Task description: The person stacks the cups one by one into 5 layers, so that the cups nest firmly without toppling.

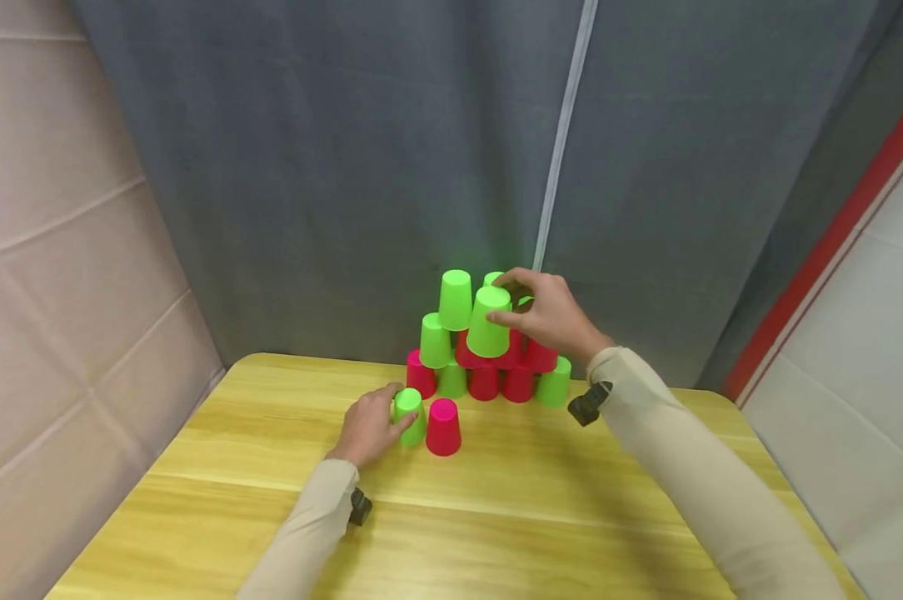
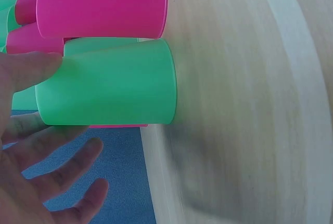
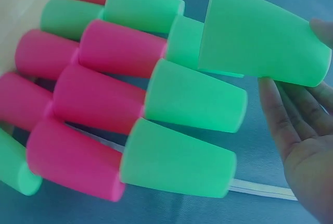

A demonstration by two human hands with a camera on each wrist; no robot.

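Note:
A pyramid of upturned red and green cups stands at the far side of the wooden table. My right hand pinches an upturned green cup by its base, held tilted over the pyramid's upper right. In the right wrist view that green cup hangs just clear of the stacked cups, with my fingers beneath it. My left hand grips a second green cup standing on the table beside a lone pink cup. In the left wrist view, my thumb rests on this green cup.
A grey curtain hangs close behind the table's far edge. A padded beige wall is on the left, and a white wall with a red stripe on the right. Bare tabletop lies in front of the cups.

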